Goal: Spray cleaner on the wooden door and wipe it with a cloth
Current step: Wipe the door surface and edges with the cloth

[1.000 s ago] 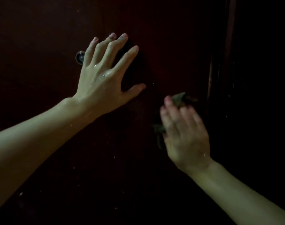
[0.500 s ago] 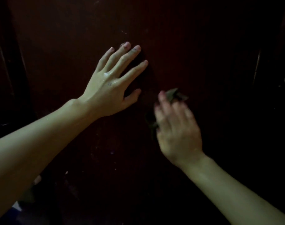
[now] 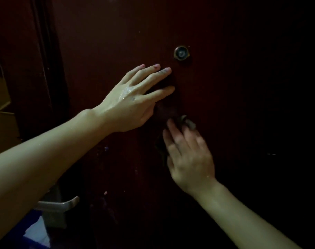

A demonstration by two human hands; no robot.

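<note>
head view, dim light, items counted.

one wooden door [image 3: 216,108]: dark red-brown, fills most of the view, a few pale specks low on its face.

one peephole [image 3: 181,53]: round, metal-rimmed, set in the door just above the left hand's fingertips.

one door handle [image 3: 63,203]: grey metal lever, lower left, partly hidden behind the left forearm.

two hands, both bare.
left hand [image 3: 129,103]: fingers straight and spread, laid flat against the door, holding nothing; wet droplets or foam shine on its back.
right hand [image 3: 187,155]: below and right of the left hand, close to it but apart; blurred; fingers extended over the cloth, pressing it to the door. whether the thumb curls round the cloth cannot be told.

one cloth [image 3: 186,121]: dark, crumpled, mostly under the right hand's fingers, against the door below the peephole; a paler fold shows past the fingertips and a dark edge at the thumb side.

one door frame [image 3: 43,69]: dark upright strip at left; a tan surface beyond it.

one blue-and-white object [image 3: 36,232]: bottom left corner, too dim to identify.
</note>
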